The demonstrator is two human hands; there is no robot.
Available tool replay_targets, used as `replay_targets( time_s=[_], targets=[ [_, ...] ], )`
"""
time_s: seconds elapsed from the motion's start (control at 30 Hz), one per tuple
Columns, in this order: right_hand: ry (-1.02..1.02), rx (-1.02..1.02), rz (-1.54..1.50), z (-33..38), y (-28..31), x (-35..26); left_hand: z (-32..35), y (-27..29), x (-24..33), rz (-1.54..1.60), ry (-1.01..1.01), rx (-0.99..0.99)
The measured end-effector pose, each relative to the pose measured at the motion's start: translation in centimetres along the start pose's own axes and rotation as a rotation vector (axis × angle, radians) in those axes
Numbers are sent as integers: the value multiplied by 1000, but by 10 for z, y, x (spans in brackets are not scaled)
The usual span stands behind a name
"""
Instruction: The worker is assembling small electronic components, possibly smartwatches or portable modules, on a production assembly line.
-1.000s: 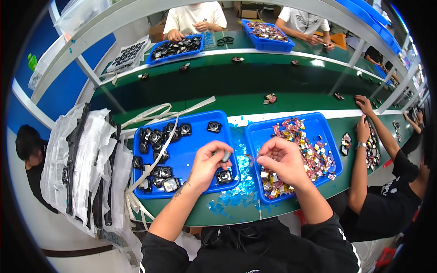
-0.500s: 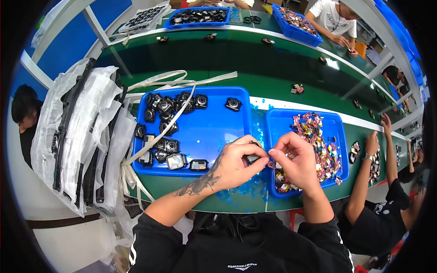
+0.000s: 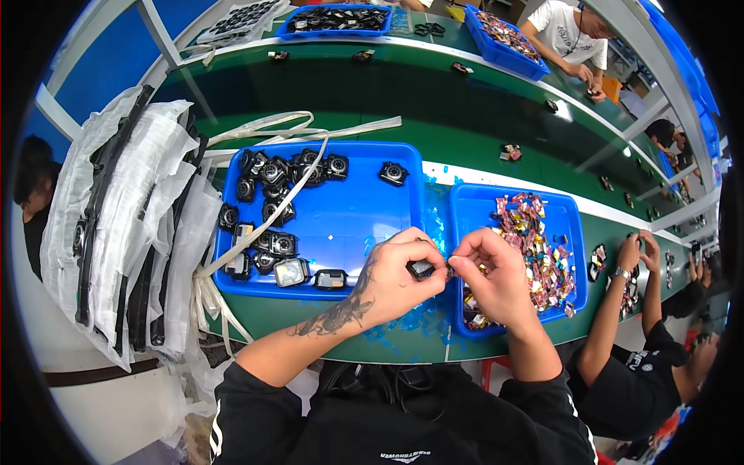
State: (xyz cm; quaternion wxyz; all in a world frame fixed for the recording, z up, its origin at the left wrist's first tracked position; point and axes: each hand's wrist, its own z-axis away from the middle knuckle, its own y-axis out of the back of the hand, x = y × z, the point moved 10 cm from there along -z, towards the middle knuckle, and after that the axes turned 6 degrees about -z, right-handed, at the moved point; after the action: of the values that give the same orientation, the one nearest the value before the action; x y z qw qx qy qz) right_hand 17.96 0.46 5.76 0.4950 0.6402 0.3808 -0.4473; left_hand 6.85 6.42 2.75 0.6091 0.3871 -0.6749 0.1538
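Observation:
My left hand (image 3: 397, 273) is closed around a small black watch case (image 3: 421, 269), held over the gap between two blue trays. My right hand (image 3: 496, 277) meets it there, thumb and forefinger pinched at the case's right side; whatever lies between those fingertips is too small and covered to name. Below and to the left, the left blue tray (image 3: 364, 219) holds several black watch cases (image 3: 275, 172), mostly along its left side. Under my right hand, the right blue tray (image 3: 581, 256) carries a heap of small reddish circuit pieces (image 3: 542, 260).
White wrapped stacks of black trays (image 3: 132, 225) stand at the left, with a pale strap (image 3: 256, 249) across the left tray. Blue film scraps (image 3: 395, 329) litter the green table. Beyond runs a green belt (image 3: 434, 93) with scattered parts. A co-worker's arms (image 3: 608, 310) are at the right.
My hands stay together at nearly the same place, and the black case shows more between my left fingers. The view has shifted slightly. The co-worker's raised hand at the right has come down.

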Motion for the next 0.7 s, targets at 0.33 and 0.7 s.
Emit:
replay_targets(
  time_s=[0.33,0.7],
  targets=[
    [444,-34,523,15,-13,-48,-1,-2,-18,148,93,-6],
    [-64,-192,-340,3,-10,9,2,-22,-22,460,219,-258]
  ],
)
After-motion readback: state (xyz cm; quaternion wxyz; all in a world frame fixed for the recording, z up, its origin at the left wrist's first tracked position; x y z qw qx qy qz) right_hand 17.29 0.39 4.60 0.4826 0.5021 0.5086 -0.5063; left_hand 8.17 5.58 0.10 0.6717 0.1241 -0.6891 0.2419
